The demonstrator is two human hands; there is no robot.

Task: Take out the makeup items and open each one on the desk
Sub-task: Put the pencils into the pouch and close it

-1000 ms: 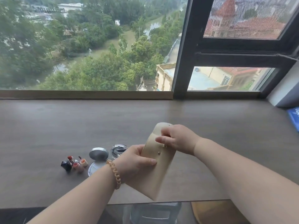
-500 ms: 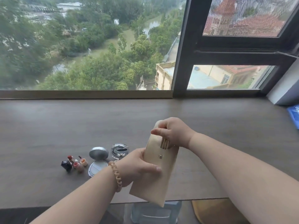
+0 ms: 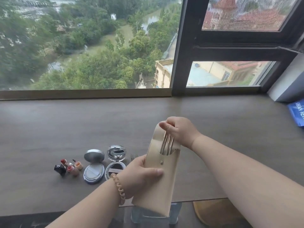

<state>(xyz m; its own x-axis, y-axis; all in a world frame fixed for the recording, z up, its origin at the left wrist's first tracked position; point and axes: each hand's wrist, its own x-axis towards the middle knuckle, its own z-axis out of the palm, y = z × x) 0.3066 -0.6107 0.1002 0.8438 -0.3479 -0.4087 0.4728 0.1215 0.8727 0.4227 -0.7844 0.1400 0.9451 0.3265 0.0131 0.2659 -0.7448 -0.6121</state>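
A long beige pouch [image 3: 159, 183] with a snap button is held upright over the desk's front edge, its flap open. My left hand [image 3: 141, 173] grips the pouch at its middle. My right hand [image 3: 177, 130] pinches the tops of several thin metal-handled brushes [image 3: 167, 143] that stick halfway out of the pouch mouth. On the desk [image 3: 65, 129] to the left lie an open silver compact [image 3: 94, 167], an open clear-lidded compact [image 3: 116, 160] and a cluster of opened lipsticks [image 3: 68, 167].
A window with a dark frame [image 3: 179, 63] runs along the back of the desk. A blue packet [image 3: 297, 112] lies at the far right edge. Below the front edge show a stool [image 3: 156, 218] and a tan slipper [image 3: 212, 213].
My right hand has opened the pouch flap and risen, drawing the brushes partway out. The left hand keeps the same hold on the pouch.
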